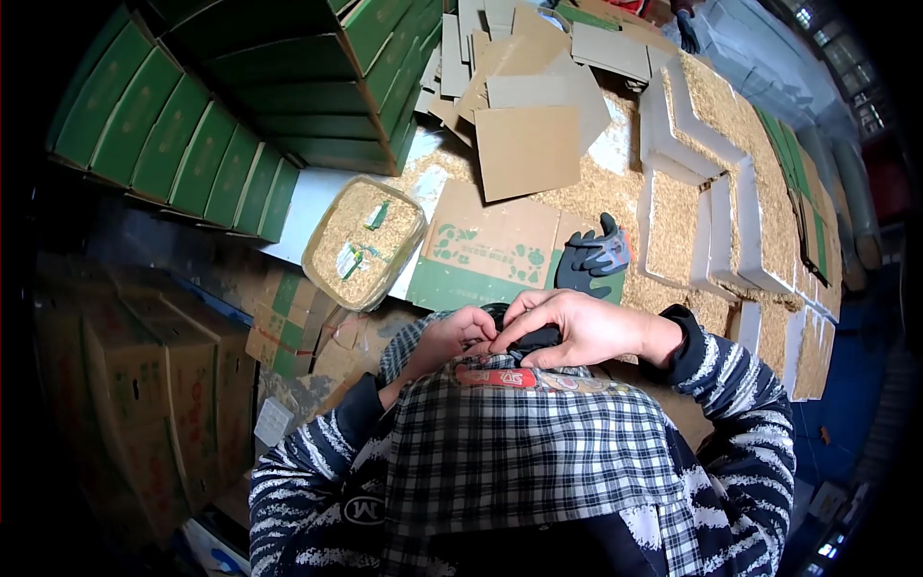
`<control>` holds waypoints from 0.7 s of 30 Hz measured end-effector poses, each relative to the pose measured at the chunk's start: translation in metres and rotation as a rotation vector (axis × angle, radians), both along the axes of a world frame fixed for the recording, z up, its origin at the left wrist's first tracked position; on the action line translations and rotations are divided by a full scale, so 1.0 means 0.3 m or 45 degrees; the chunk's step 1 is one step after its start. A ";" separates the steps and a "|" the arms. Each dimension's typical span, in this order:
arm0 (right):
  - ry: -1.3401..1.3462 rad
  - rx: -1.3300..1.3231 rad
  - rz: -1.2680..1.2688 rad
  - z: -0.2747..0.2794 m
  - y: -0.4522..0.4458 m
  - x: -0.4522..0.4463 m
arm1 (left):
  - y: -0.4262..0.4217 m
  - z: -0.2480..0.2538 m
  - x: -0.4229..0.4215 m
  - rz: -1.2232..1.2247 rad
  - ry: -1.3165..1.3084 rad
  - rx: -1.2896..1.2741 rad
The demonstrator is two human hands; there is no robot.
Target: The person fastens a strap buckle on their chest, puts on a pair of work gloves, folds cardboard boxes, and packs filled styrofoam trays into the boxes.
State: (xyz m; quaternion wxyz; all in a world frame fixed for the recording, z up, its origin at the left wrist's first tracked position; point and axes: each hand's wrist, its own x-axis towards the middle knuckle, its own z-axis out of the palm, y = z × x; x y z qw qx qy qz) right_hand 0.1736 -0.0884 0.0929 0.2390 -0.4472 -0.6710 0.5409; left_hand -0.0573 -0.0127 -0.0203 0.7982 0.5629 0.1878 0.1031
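My left hand and my right hand meet at the top edge of the checked apron, close to my body. Between them is a dark, bunched item that I cannot identify. The fingers of my right hand are bent over it. My left hand's fingers are curled in beside it, and what they hold is hidden. A red patch shows on the apron just below. Beyond my right hand, grey and black work gloves lie on a flattened printed carton.
A plastic tub of shavings holds small green-and-white packets. Green boxes are stacked at the left, above brown cartons. Loose cardboard sheets lie ahead. Shaving-filled boxes line the right. A gloved hand shows at the top.
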 end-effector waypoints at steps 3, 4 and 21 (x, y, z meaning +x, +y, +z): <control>0.046 -0.009 0.024 -0.015 0.005 -0.002 | -0.006 0.002 -0.003 0.006 -0.063 -0.081; 0.047 -0.010 0.021 -0.019 0.003 -0.003 | -0.006 0.007 -0.005 0.003 -0.062 -0.082; -0.036 0.083 -0.222 0.001 -0.061 -0.060 | 0.039 0.122 -0.011 -0.123 0.161 -0.537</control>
